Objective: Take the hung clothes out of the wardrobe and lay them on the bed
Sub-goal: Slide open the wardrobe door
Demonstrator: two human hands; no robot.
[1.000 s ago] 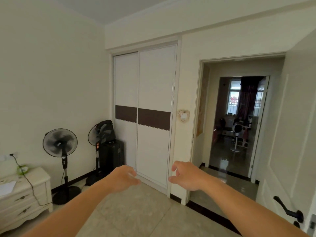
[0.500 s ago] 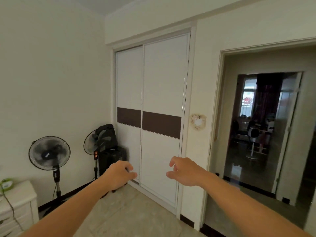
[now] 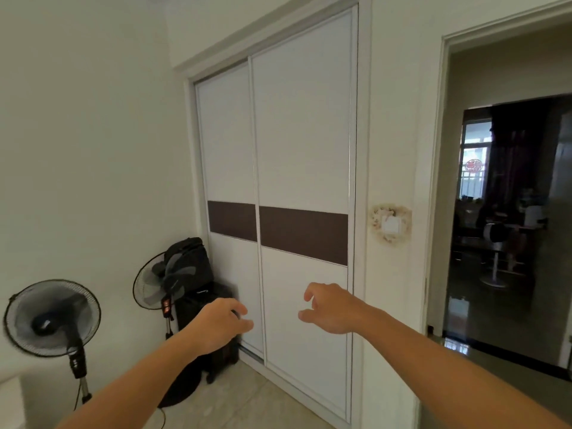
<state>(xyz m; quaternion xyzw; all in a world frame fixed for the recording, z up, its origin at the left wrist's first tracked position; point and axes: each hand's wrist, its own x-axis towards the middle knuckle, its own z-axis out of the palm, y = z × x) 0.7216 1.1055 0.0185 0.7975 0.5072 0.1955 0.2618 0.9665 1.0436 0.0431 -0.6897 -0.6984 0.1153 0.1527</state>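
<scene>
Both the left hand (image 3: 219, 325) and right hand (image 3: 332, 308) are hovering loosely curled and empty before the closed wardrobe (image 3: 278, 187), risking fingers slipping on its handleless sliding door.

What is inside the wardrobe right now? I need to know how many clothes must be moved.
That cannot be seen. Both sliding doors of the wardrobe are closed, hiding everything inside. The left hand and right hand are raised before them, holding nothing.

The single head-worn camera looks forward, close to the closed wardrobe (image 3: 278, 187), past both outstretched forearms.
</scene>
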